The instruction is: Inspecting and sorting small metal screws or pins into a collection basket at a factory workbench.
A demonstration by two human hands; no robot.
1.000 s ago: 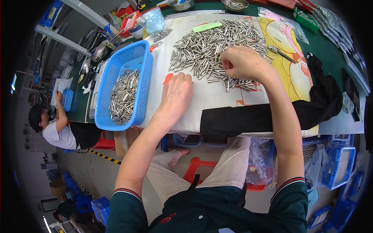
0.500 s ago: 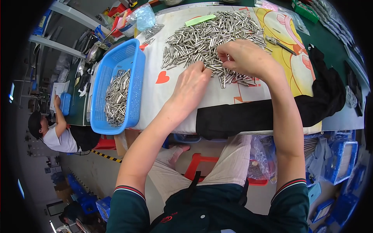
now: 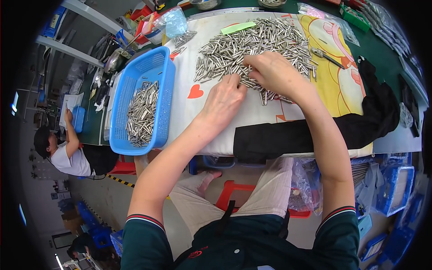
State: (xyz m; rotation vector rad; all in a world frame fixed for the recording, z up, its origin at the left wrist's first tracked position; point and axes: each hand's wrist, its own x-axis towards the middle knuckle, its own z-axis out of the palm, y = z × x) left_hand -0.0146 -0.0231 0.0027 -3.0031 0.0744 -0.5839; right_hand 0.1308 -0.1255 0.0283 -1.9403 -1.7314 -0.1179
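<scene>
A wide heap of short silver metal pins [image 3: 270, 36] lies on the printed mat [image 3: 204, 112]. At the heap's near edge my left hand [image 3: 225, 100] is closed, its fingertips bent down against the pins and partly hidden. My right hand [image 3: 277, 74] hovers just beside it over the pins, thumb and forefinger pinched together. What either hand holds, if anything, is too small or hidden to make out. On the left stands a blue plastic basket [image 3: 167, 101] with a smaller pile of the same pins [image 3: 142, 114] in it.
A green paper strip [image 3: 238, 28] rests on the heap's far side. Right of the heap lies a dark-handled tool [image 3: 327, 57]. A black cloth [image 3: 274, 139] stretches along the near table edge under my right forearm. To the far left, another person [image 3: 69, 157] works at a bench.
My right hand has moved left and slightly down over the heap. My left hand stays at the near edge, its fingers shifted a little. The whole view has shifted slightly.
</scene>
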